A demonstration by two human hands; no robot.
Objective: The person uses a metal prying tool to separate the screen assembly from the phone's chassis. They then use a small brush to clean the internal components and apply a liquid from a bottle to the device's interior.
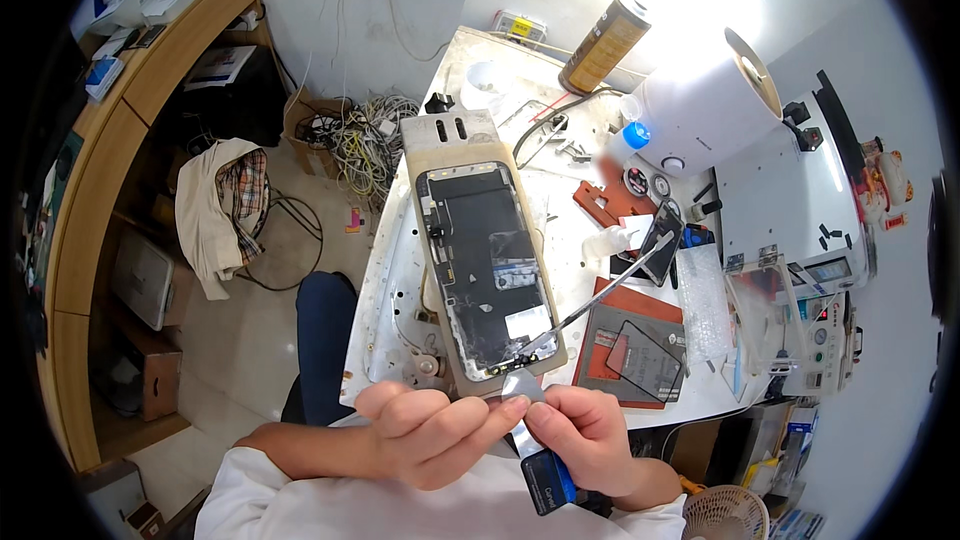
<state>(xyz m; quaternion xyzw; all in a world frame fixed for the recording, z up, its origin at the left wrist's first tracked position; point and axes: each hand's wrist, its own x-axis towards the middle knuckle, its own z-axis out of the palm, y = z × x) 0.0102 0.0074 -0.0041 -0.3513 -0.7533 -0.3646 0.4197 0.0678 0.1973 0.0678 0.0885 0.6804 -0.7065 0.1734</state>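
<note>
In front of me my right hand (pixel 580 440) is closed on a thin metal pry blade (pixel 522 388) with a black-and-blue handle (pixel 548 483). My left hand (pixel 435 430) has curled fingers, with a fingertip pressed on the blade beside my right thumb; its thumb is hidden. The blade's upper end reaches the bottom edge of an opened phone (pixel 470 270), its dark inner side up, lying on a beige metal holder (pixel 445 126). A long thin metal strip (pixel 590 300) slants from the phone's lower end toward a small dark phone-like piece (pixel 665 238).
A cluttered white bench (pixel 378 295) holds a tall can (pixel 600 45), a white cylindrical device (pixel 690 115), blue-capped and white bottles (pixel 606 240), a red-brown mat (pixel 595 395) and a clear box (pixel 765 310). Left are a wooden desk (pixel 110 190), draped cloth (pixel 215 210) and tangled cables (pixel 370 155).
</note>
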